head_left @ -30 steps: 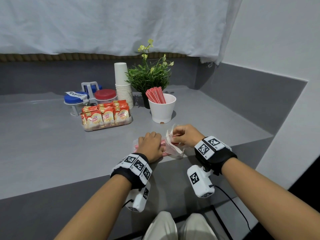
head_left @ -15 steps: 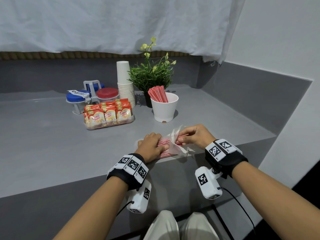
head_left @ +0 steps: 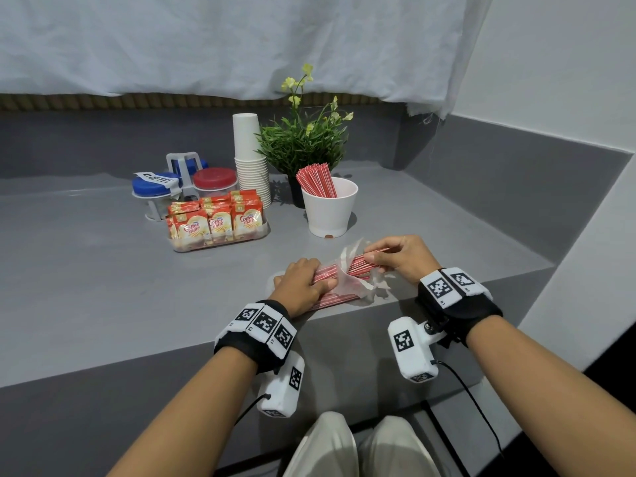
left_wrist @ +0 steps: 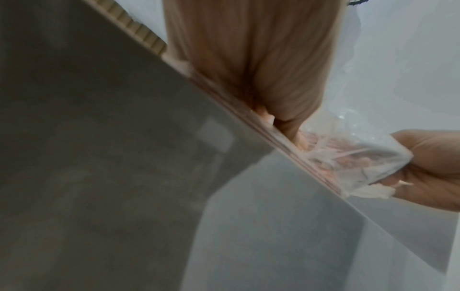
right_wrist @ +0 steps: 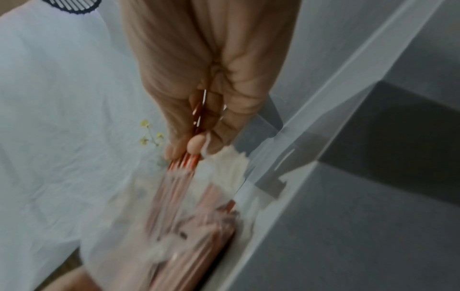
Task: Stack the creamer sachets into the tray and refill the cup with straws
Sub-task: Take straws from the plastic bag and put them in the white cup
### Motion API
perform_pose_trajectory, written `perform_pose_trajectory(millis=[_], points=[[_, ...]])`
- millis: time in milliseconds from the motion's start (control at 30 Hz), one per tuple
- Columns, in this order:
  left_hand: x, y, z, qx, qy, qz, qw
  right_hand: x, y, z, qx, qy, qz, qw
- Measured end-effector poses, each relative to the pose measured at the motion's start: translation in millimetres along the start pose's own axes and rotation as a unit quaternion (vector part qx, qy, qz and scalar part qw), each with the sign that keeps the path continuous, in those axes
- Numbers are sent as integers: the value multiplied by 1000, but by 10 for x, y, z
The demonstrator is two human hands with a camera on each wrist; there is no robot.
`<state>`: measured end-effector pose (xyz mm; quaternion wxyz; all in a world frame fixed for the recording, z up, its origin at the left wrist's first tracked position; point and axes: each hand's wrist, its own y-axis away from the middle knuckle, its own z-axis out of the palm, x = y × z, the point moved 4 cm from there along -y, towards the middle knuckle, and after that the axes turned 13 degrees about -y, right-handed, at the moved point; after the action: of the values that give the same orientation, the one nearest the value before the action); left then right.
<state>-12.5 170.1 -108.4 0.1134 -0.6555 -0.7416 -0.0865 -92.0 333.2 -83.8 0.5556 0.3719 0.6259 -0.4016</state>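
A clear plastic bag of red-and-white straws (head_left: 335, 282) lies near the counter's front edge. My left hand (head_left: 303, 282) presses down on the bag's left part, fingers curled over it. My right hand (head_left: 395, 258) pinches a bunch of straws (head_left: 361, 261) sticking out of the torn bag mouth; the right wrist view shows the straws (right_wrist: 185, 161) between thumb and fingers. The white cup (head_left: 329, 208) holds several straws and stands behind the hands. The clear tray (head_left: 220, 244) holds upright rows of creamer sachets (head_left: 216, 220) at the left.
Behind the tray stand a stack of paper cups (head_left: 249, 156), a rack with blue-lidded (head_left: 153, 185) and red-lidded (head_left: 215, 179) jars, and a potted plant (head_left: 303, 142). A grey wall ledge (head_left: 516, 187) rises on the right. The counter edge (head_left: 344, 313) runs just under my wrists.
My right hand has moved to the right, drawing a bunch of straws further out of the bag. My left hand stays pressed on the bag.
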Motion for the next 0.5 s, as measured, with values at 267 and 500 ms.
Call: perform_pose_trajectory(millis=[267, 500], points=[[22, 2, 11, 9, -16, -11, 1000, 60, 88, 180, 13, -177, 62, 982], [16, 14, 19, 14, -15, -10, 1000, -34, -45, 31, 10, -24, 30, 999]])
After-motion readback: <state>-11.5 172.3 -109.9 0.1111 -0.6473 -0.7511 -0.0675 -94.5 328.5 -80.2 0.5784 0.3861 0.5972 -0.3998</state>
